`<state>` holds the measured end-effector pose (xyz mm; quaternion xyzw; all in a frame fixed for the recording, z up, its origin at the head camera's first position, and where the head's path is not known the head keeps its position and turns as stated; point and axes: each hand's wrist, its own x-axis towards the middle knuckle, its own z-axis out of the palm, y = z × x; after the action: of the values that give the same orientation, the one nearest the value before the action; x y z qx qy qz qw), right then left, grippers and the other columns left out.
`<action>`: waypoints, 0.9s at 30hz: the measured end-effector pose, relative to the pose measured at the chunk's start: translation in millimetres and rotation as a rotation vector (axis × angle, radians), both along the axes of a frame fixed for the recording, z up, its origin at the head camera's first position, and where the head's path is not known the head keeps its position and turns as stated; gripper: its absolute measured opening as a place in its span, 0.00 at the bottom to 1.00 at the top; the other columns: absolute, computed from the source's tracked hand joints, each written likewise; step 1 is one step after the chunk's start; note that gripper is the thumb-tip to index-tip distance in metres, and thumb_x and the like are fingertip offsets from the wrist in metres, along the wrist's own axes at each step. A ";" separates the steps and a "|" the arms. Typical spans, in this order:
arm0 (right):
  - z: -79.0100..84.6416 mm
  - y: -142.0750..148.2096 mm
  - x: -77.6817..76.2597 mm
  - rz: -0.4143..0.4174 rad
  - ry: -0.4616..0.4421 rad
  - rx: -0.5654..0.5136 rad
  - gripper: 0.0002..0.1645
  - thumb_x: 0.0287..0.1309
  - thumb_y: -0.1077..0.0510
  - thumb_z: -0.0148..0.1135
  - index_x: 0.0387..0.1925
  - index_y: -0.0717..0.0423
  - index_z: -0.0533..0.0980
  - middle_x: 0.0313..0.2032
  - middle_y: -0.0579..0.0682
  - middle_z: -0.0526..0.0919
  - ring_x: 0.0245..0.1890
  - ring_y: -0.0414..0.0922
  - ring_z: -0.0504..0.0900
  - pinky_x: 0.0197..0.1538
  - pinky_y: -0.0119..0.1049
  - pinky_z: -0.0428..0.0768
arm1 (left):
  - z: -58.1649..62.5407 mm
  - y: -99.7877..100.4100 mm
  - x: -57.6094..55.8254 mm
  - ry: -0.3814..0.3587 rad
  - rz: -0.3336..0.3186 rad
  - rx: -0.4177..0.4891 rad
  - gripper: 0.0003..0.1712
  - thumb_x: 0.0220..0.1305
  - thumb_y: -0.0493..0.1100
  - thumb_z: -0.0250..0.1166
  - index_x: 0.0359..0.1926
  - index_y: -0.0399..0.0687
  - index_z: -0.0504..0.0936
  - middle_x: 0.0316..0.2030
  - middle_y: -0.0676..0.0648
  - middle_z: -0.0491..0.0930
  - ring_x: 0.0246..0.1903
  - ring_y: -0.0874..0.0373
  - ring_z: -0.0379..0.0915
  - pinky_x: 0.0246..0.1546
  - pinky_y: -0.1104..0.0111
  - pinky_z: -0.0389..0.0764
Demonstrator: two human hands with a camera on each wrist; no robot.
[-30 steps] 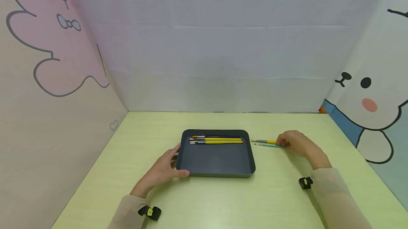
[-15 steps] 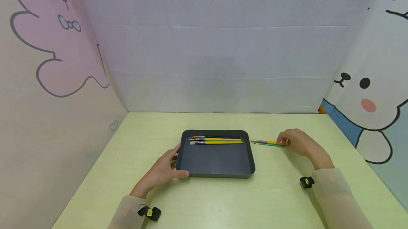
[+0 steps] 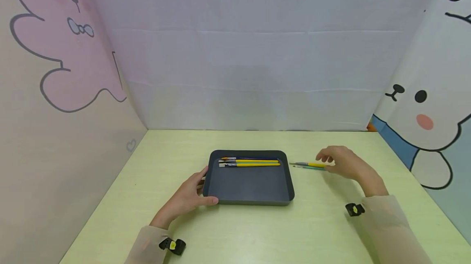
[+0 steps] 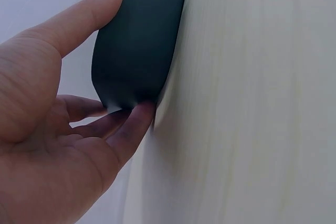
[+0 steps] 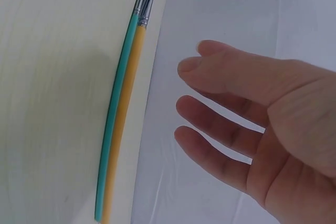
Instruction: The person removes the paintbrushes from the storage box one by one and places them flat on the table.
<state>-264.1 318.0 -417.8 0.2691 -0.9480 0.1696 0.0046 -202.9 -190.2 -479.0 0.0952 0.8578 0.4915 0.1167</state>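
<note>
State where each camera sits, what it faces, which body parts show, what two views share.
Head: head-worn, facing forward and down at tray; left hand, right hand, sleeves show.
Left wrist: on that wrist, facing the tray's side; left hand shows.
Right wrist: on that wrist, facing two brushes; right hand shows.
Shared by head and right wrist: brushes, right hand.

The head view is bright and evenly lit, apparently from above, with a pale sheen on the near middle of the bench [image 3: 254, 235] and faint, soft-edged shadows below the left grip [image 3: 187, 196] and right grip [image 3: 346, 164]. The 2 wrist views are dimmer, greyer and cooler: in the left, the tray [image 4: 139, 40] is nearly black and the fingertips [image 4: 143, 115] there look smeared; in the right, a broad, blurry shadow covers the bench.
</note>
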 end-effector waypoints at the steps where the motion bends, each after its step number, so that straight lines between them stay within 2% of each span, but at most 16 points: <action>1: 1.2 -1.3 0.7 -0.001 0.003 -0.001 0.19 0.56 0.72 0.76 0.50 0.60 0.85 0.43 0.52 0.88 0.43 0.53 0.85 0.48 0.51 0.87 | 0.3 0.1 0.0 0.003 -0.001 0.001 0.71 0.51 0.54 0.87 0.86 0.53 0.52 0.79 0.37 0.61 0.72 0.37 0.69 0.67 0.49 0.80; 7: 9.2 -9.4 5.9 -0.016 0.026 -0.020 0.21 0.57 0.70 0.77 0.54 0.62 0.84 0.46 0.56 0.88 0.47 0.58 0.85 0.51 0.56 0.86 | 2.0 0.8 -0.4 0.007 0.002 0.001 0.70 0.51 0.53 0.87 0.86 0.52 0.52 0.79 0.37 0.61 0.72 0.37 0.69 0.67 0.49 0.80; 14: 15.6 -20.2 11.8 -0.007 0.090 -0.026 0.24 0.56 0.70 0.78 0.55 0.61 0.84 0.49 0.55 0.88 0.49 0.58 0.85 0.53 0.57 0.86 | 1.8 0.5 -0.8 0.012 0.002 -0.004 0.70 0.51 0.52 0.87 0.86 0.51 0.52 0.78 0.37 0.62 0.71 0.38 0.70 0.67 0.49 0.80; 21: 17.9 -30.7 13.4 -0.013 0.152 -0.052 0.28 0.55 0.70 0.78 0.59 0.61 0.83 0.54 0.57 0.86 0.55 0.59 0.84 0.57 0.59 0.85 | 2.0 0.6 -0.8 0.014 0.000 -0.002 0.70 0.51 0.52 0.87 0.86 0.52 0.52 0.78 0.37 0.62 0.72 0.37 0.69 0.67 0.48 0.80; 27: 14.7 -41.9 13.4 0.014 0.237 -0.100 0.31 0.53 0.70 0.79 0.61 0.59 0.82 0.57 0.57 0.85 0.58 0.60 0.83 0.58 0.59 0.85 | 2.0 0.7 -0.7 0.013 0.002 0.000 0.70 0.51 0.52 0.87 0.86 0.52 0.52 0.78 0.37 0.62 0.72 0.37 0.69 0.67 0.48 0.80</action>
<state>-250.6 276.1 -403.1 0.2933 -0.9293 0.1838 0.1289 -203.7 -189.4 -477.0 0.0977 0.8587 0.4908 0.1108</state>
